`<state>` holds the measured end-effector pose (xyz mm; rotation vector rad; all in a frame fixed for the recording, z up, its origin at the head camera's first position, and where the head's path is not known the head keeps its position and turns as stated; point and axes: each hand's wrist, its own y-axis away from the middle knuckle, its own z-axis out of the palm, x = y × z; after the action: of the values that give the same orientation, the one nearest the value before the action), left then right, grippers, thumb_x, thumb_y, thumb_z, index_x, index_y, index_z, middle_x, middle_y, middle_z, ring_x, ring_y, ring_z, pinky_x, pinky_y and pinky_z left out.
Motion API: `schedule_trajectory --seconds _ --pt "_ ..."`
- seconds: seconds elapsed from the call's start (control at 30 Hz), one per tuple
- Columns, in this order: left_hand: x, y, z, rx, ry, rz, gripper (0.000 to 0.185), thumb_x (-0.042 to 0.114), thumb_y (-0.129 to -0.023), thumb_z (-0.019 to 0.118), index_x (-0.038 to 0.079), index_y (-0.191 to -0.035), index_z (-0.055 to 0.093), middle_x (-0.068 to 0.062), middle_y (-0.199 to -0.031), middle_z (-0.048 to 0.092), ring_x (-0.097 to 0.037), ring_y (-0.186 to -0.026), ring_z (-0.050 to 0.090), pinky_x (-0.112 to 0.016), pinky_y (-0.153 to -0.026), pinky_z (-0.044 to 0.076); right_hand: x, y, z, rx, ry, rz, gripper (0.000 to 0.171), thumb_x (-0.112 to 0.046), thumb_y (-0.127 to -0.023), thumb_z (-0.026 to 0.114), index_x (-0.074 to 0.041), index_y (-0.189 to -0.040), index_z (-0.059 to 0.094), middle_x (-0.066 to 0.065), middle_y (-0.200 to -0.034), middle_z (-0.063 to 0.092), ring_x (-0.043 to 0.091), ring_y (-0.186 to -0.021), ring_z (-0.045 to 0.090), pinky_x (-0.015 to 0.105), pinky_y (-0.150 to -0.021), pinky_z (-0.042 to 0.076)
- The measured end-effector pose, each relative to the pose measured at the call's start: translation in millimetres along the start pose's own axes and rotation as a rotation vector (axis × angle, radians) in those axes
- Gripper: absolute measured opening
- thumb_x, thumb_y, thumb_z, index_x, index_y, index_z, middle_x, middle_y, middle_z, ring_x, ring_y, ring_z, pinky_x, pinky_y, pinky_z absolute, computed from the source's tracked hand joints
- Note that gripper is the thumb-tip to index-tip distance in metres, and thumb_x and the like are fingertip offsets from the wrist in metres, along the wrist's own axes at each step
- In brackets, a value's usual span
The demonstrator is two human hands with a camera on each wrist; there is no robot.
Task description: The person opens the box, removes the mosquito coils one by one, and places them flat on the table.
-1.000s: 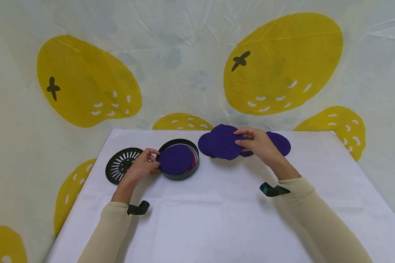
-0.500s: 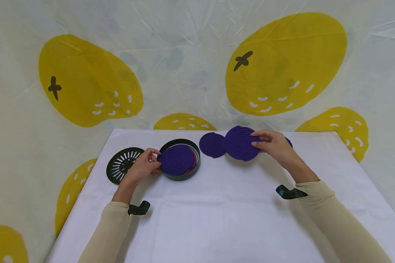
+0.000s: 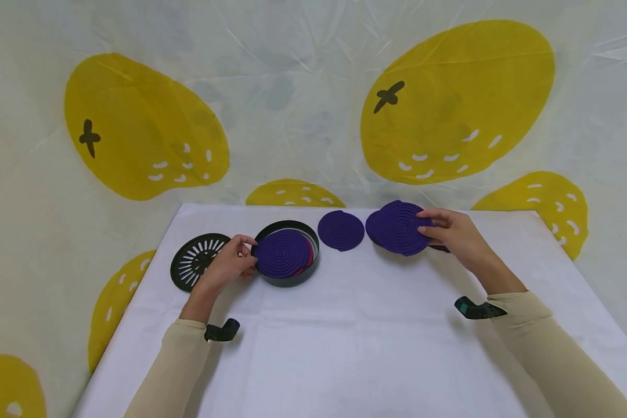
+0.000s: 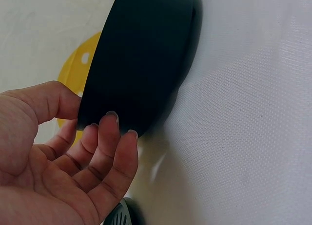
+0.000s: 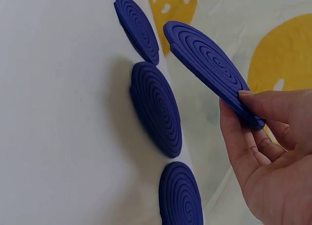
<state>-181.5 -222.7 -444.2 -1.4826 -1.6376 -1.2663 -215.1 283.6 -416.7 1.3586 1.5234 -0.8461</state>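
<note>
The right hand (image 3: 451, 232) pinches a purple coil (image 3: 401, 227) by its edge, lifted and tilted above other coils (image 5: 156, 108) lying right of the tin (image 3: 286, 253); it is round, so no long axis, its spiral face turned up toward the person. The left hand (image 3: 230, 262) curls its fingers (image 4: 114, 137) on the tin's wall. The edge-only pinch could let the coil slip or snap.

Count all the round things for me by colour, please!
Purple spiral-ribbed round coasters: 5 (one lifted, three on the cloth, one in the holder)
Pink round coaster, only its edge showing: 1
Black round holder: 1
Black slotted round lid: 1
Total: 8
</note>
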Motion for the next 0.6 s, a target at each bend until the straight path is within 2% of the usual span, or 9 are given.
schedule_trajectory --seconds 0.2,0.43,0.6 --pt "0.5 1.2 1.0 -0.002 -0.005 -0.001 0.044 0.003 -0.095 0.063 0.005 -0.136 0.046 -0.007 -0.093 0.048 -0.026 -0.080 0.067 -0.042 -0.072 0.058 10.2 1.8 -11.1 0.017 -0.019 -0.005 0.049 -0.014 -0.097 0.068 0.003 -0.141 0.052 -0.004 -0.115 0.064 0.000 -0.096 0.067 0.023 -0.082 0.058" --pt "7.9 4.2 0.9 -0.007 -0.011 -0.010 0.043 -0.003 -0.095 0.059 -0.001 -0.136 0.045 -0.010 -0.093 0.047 -0.036 -0.085 0.067 -0.050 -0.078 0.057 21.2 4.9 -26.3 0.038 -0.116 -0.006 0.048 -0.006 -0.096 0.068 0.007 -0.139 0.051 -0.009 -0.105 0.069 0.002 -0.092 0.069 0.023 -0.079 0.059" --pt "6.9 4.1 0.8 -0.003 -0.003 -0.006 0.043 -0.001 -0.095 0.061 0.002 -0.136 0.046 -0.008 -0.093 0.047 -0.032 -0.083 0.067 -0.045 -0.075 0.058 28.4 6.2 -38.6 0.063 -0.146 -0.012 0.048 -0.004 -0.095 0.069 0.007 -0.138 0.053 -0.008 -0.106 0.067 0.002 -0.090 0.068 0.021 -0.078 0.058"
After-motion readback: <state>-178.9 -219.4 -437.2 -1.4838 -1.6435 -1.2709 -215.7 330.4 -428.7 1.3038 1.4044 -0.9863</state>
